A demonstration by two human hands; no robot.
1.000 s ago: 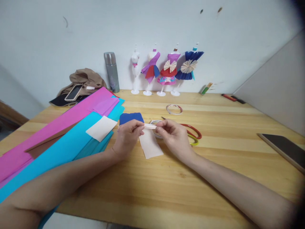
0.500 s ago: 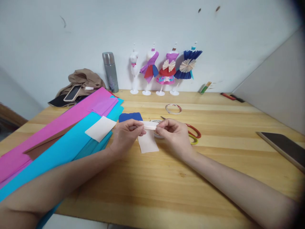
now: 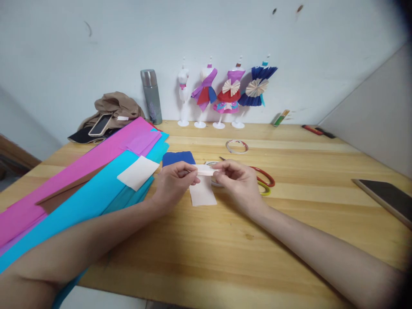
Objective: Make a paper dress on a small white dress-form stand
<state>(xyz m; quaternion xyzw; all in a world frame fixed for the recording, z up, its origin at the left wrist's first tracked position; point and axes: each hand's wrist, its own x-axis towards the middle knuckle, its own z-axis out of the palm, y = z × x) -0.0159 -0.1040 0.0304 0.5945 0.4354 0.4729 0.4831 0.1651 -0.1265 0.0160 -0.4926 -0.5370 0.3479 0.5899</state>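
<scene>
A pale strip of paper (image 3: 205,170) is stretched level between my hands above the table. My left hand (image 3: 177,184) pinches its left end between thumb and fingers. At the right end, the thumb and fingertips of my right hand (image 3: 236,182) are closed on it. Below it shows a pale cream paper piece (image 3: 204,194); whether the two are joined I cannot tell. Behind my left hand lies a blue folded piece (image 3: 178,158). Scissors with red and yellow-green handles (image 3: 265,177) lie partly hidden behind my right hand, beside a partly covered roll of tape.
Pink and turquoise sheets (image 3: 86,193) cover the table's left side, with a cream square (image 3: 138,173) on top. Small dressed mannequins (image 3: 231,92) and a grey flask (image 3: 151,98) stand at the wall. A tape ring (image 3: 237,146) lies mid-table; a dark tablet (image 3: 386,197) is right.
The camera view has shifted slightly, so everything sits a little further right. My right fingers have moved a little along the paper strip; both hands keep their pinch.
</scene>
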